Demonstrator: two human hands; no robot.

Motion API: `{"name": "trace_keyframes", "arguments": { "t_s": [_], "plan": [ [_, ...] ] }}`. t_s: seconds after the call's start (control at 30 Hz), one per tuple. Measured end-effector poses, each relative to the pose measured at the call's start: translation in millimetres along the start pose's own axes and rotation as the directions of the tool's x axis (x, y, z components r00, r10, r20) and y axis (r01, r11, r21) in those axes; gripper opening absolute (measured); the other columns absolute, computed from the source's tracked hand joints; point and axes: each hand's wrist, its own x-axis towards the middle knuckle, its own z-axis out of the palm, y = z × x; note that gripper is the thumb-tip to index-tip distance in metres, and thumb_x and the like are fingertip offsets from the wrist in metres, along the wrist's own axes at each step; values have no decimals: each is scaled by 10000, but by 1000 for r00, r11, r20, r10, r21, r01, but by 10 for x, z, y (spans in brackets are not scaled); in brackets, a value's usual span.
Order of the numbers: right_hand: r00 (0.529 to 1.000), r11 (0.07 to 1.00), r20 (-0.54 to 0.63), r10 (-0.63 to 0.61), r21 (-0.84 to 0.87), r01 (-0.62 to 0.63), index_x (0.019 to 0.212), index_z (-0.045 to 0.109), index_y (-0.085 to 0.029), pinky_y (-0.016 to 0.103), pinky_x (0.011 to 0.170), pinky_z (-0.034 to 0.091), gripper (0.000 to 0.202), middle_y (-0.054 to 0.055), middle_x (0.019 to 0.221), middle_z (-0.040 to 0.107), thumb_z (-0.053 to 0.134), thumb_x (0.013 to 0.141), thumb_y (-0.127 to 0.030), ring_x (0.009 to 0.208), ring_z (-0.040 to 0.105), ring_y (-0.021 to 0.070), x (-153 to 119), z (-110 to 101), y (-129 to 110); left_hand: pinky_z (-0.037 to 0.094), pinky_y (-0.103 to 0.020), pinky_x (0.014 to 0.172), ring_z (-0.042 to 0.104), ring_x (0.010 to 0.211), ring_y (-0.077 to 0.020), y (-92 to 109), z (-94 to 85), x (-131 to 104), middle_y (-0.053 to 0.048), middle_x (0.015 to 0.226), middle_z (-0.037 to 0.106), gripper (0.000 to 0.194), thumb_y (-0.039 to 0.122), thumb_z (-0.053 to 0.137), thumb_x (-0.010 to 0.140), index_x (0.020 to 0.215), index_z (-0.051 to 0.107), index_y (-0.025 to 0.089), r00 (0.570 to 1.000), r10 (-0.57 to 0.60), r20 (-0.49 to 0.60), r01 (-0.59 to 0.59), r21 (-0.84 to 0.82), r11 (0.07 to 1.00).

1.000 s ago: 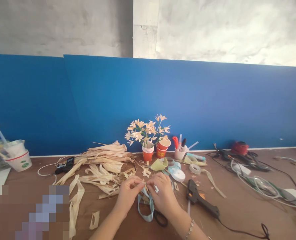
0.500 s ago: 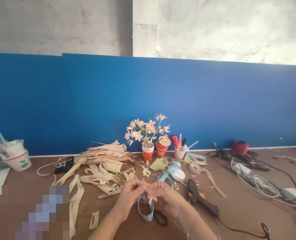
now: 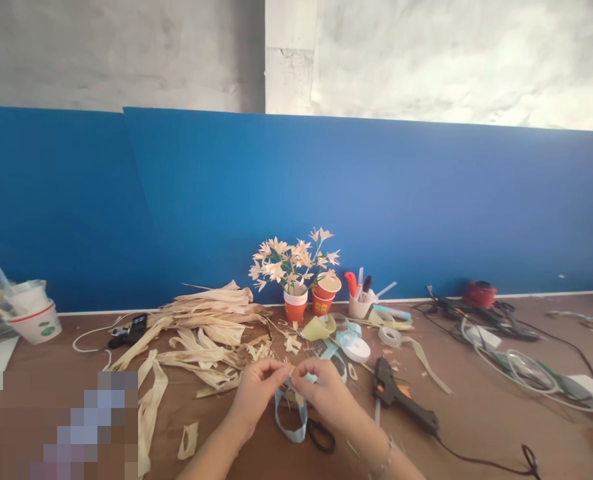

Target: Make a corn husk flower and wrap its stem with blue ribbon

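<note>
My left hand and my right hand meet at the fingertips above the table, both closed in a pinch. Between them is a small pale piece of dried husk, mostly covered by the fingers. Just below the fingers, a light blue ribbon hangs or lies in a loop; its upper end is hidden by the hands. Black-handled scissors lie under my right hand, their blades out of sight. To the right of that hand rests a black glue gun with its cord.
Dried husks are heaped at left. Husk flowers stand in paper cups against the blue partition. Behind my right hand are a ribbon roll, clear tape and a cup of pens. Cables tangle at right.
My right hand has turned over and its fingers now point down more toward the left fingertips. The pale husk piece below them is less visible. My left hand has barely moved.
</note>
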Motion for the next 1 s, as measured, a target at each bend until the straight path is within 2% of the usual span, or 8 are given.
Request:
{"name": "trace_keyframes", "arguments": {
  "t_s": [0.07,0.17,0.23,0.43,0.57,0.77,0.87,1.0],
  "plan": [
    [952,922,251,178,297,-250,598,597,-156,231,530,325,120,-13,543,544,607,641,-268,514,454,107,17,-32,38,174,-195,420,323,400,-48,20,5,-23,34,488,548,288,413,703,635,627,619,137,998,-21,62,24,-35,999],
    [870,766,473,139,505,-397,596,620,-121,216,528,332,124,22,572,593,630,584,-244,526,482,97,26,-54,65,163,-197,422,404,401,-66,43,17,-56,12,484,586,292,420,681,668,626,566,155,986,-50,157,65,-92,994],
    [888,779,437,141,505,-372,620,620,-120,202,498,308,140,25,587,608,650,595,-254,508,469,83,23,-37,58,187,-193,430,420,415,-69,50,19,-61,21,486,573,291,414,684,668,618,555,159,988,-47,147,62,-100,993],
    [998,985,29,53,164,-57,586,596,-152,207,475,288,223,-31,506,548,722,615,-333,475,413,75,23,59,33,229,-195,436,335,424,-54,17,-21,1,56,463,476,315,425,706,631,566,588,140,998,44,38,-45,12,999],
    [987,953,148,62,286,-103,575,617,-136,210,463,277,286,-17,488,555,690,660,-400,453,413,71,17,40,22,218,-187,440,347,432,-54,-2,-57,10,29,486,535,308,423,702,647,615,618,129,995,-22,100,24,-14,1000],
    [888,731,448,106,570,-375,633,647,-99,199,482,318,219,46,568,643,710,612,-307,498,518,90,13,-18,16,229,-171,437,368,417,-44,46,-48,-45,19,523,586,284,401,698,679,650,581,145,985,-40,168,59,-106,993],
    [902,760,417,111,549,-348,648,640,-99,202,485,330,241,47,577,648,708,620,-329,483,513,87,25,16,33,238,-176,436,379,409,-49,64,-33,-43,17,518,588,294,410,680,691,628,557,150,987,-19,161,33,-83,996],
    [976,889,170,138,413,-197,600,584,-135,203,442,290,307,-10,520,595,742,589,-397,416,439,67,38,97,66,231,-178,436,351,430,-55,59,-34,-13,41,483,526,295,406,690,661,594,574,144,997,17,80,-18,5,1000]
  ]
}}
